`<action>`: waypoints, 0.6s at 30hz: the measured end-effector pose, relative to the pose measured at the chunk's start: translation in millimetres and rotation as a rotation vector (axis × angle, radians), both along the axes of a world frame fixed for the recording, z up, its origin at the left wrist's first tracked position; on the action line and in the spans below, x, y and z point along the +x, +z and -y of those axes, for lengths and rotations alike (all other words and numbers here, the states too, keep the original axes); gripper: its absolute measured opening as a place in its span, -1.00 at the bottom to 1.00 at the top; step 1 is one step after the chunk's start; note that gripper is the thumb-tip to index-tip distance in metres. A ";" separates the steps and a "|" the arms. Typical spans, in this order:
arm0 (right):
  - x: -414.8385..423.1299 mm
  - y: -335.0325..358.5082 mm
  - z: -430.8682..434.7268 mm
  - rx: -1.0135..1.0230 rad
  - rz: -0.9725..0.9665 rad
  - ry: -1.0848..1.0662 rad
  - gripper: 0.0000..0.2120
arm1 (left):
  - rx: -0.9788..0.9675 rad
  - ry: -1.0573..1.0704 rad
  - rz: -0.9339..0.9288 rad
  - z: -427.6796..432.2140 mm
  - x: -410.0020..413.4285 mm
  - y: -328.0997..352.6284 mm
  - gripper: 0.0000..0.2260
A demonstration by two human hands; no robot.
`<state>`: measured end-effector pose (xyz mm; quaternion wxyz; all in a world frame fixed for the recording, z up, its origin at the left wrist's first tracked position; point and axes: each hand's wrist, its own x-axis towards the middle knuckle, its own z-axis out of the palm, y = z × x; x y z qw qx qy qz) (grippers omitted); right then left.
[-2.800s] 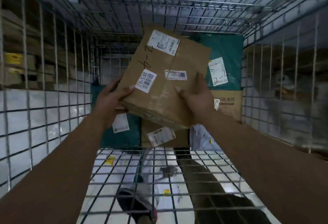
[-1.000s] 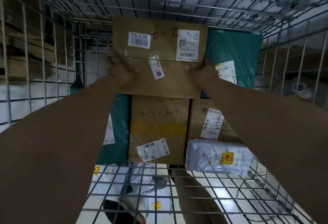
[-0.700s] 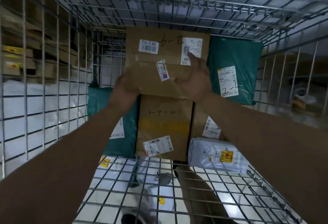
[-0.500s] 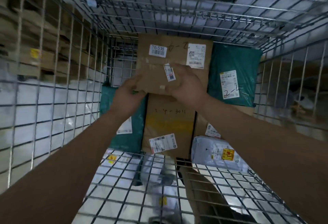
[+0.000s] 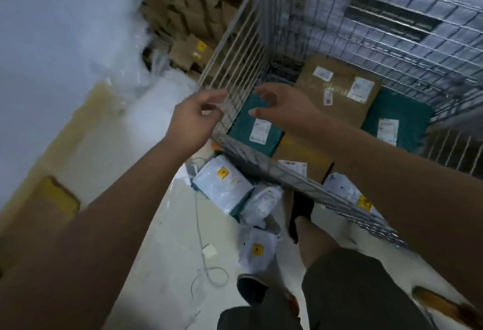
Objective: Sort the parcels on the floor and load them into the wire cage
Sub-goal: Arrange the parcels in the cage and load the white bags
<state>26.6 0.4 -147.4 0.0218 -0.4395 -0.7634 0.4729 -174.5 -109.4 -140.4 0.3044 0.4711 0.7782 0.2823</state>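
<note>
The fingers (image 5: pixel 214 95) of the left hand (image 5: pixel 192 120) are loosely curled and hold nothing, and those of the right hand (image 5: pixel 287 106) are spread, half bent and equally empty. Both hands hang over the near left corner of the wire cage (image 5: pixel 316 189); blur hides whether the left one brushes the wire. Just beyond the right hand a cardboard box (image 5: pixel 339 86) sits inside the cage with its labels facing the person. It is packed edge to edge with two teal mailers (image 5: pixel 257 120), one on each side, and a second brown box (image 5: pixel 303 158) nearer in. That tight, label-out packing probably keeps addresses readable and wastes no room. A white bag (image 5: pixel 345 191) lies inside by the near rim. The parcels left to sort, three white mailer bags (image 5: pixel 224 189), lie on the floor (image 5: pixel 156 238) just outside that corner, about the person's shoes (image 5: pixel 251 288), so empty hands suit reaching down next. A loose cable (image 5: pixel 200 227) trails just left of them and could snag. The cage's near rim stands between the bags and the load, so each bag must be lifted over it. A heap of brown cartons (image 5: pixel 188 5) fills the far left.
</note>
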 end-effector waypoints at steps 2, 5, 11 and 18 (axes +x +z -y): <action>-20.6 15.0 43.2 -0.031 -0.009 0.032 -0.54 | -0.005 0.083 0.028 63.9 -14.8 8.4 -0.70; -43.8 12.3 108.9 -0.080 0.013 0.075 -0.60 | -0.076 0.209 0.070 161.1 -30.0 -6.1 -0.72; -54.6 -63.0 210.9 -0.158 0.196 0.235 -0.38 | -0.203 0.400 0.100 305.9 -36.4 -86.4 -0.63; -47.8 -173.9 247.6 -0.138 0.379 0.387 -0.30 | -0.262 0.487 0.229 371.5 -9.0 -194.8 -0.32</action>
